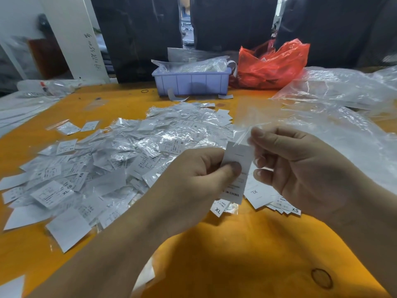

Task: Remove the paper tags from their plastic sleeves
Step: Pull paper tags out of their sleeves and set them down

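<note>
Tag pile [111,164] (sleeved) left of hands; bin [191,83] behind.

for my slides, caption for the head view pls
Left hand pinches paper tag; right hand pulls off plastic sleeve.

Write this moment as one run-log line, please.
left hand: pinches paper tag | right hand: pinches plastic sleeve | tag mostly out | pile: on table

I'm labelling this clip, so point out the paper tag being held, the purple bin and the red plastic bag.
paper tag [237,157]: head view, upper white face above the thumb.
purple bin [191,83]: head view, front wall.
red plastic bag [270,65]: head view, crumpled front side.
</note>
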